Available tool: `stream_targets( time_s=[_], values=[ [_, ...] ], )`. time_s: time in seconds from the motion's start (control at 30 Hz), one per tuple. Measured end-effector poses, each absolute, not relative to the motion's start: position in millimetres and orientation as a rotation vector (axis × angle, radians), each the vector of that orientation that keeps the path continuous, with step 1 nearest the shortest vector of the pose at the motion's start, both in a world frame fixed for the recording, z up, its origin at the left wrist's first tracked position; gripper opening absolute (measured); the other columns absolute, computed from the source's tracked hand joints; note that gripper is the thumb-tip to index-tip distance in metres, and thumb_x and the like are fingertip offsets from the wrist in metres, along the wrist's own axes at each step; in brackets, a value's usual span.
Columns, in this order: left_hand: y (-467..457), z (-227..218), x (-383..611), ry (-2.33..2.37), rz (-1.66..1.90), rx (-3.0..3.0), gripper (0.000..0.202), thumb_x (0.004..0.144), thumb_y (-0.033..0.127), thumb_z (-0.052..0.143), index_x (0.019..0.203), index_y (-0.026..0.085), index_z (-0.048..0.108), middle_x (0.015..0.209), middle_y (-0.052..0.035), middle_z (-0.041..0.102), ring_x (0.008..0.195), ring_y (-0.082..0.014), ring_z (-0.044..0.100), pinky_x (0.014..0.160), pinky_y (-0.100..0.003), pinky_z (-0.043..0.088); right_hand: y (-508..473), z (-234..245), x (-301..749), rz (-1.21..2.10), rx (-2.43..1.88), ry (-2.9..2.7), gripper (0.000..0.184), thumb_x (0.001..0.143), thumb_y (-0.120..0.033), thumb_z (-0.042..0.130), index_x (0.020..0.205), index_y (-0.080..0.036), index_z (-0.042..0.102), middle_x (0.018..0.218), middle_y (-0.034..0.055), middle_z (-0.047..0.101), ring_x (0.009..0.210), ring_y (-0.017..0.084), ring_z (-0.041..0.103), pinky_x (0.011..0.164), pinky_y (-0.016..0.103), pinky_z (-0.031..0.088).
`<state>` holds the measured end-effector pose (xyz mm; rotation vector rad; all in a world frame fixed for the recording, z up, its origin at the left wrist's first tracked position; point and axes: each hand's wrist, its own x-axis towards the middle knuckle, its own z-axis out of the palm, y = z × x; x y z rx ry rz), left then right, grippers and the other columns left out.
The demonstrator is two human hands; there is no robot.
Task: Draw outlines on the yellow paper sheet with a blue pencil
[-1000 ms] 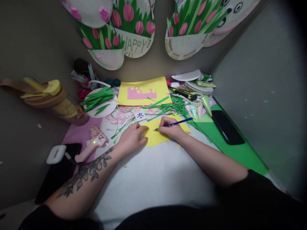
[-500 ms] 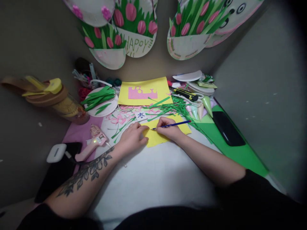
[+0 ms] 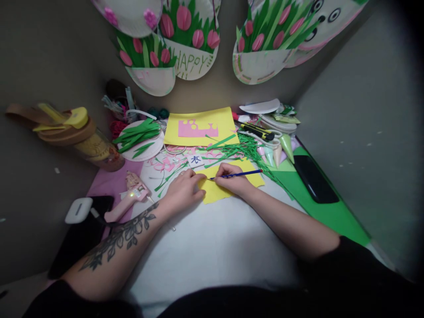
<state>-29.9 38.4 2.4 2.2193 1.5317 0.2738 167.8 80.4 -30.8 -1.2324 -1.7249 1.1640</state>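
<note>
A small piece of yellow paper [image 3: 217, 194] lies on the white table cover in front of me. My right hand [image 3: 230, 179] is closed round a dark blue pencil [image 3: 243, 173] with a red end, its tip on the paper's left part. My left hand [image 3: 187, 187] holds the left edge of that paper, forefinger and thumb resting on it close to the pencil tip. Just behind the left fingers is a small white card [image 3: 195, 160] with a blue drawn mark. Any line under the pencil is too small to make out.
Behind lie a larger yellow sheet [image 3: 202, 112] with a pink cut-out piece, green paper strips [image 3: 247, 145] and pink scraps. A pink glue gun [image 3: 124, 205] and a cup [image 3: 96, 145] stand left. At right are a cutter [image 3: 260, 131] and a black phone [image 3: 316, 179].
The pencil's red end has shifted slightly left and down, and its tip a little left. My left hand keeps its place on the paper. The whole view has shifted slightly.
</note>
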Motion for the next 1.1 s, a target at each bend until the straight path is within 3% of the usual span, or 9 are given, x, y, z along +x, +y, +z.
stream_targets(
  time_s=[1.1],
  values=[
    [38.1, 0.5, -31.1, 1.538, 0.282, 2.245, 0.044, 0.078, 0.035, 0.054, 0.122, 0.026, 0.056, 0.106, -0.0054, 0.053, 0.098, -0.0229, 0.054, 0.088, -0.035, 0.044, 83.5, -33.6, 169.8, 1.125, -1.228, -1.65, 0.013, 0.061, -0.016, 0.06, 0.057, -0.019, 0.048, 0.055, -0.0043, 0.047, 0.053, 0.01, 0.041, 0.049, 0.023, 0.03]
  ],
)
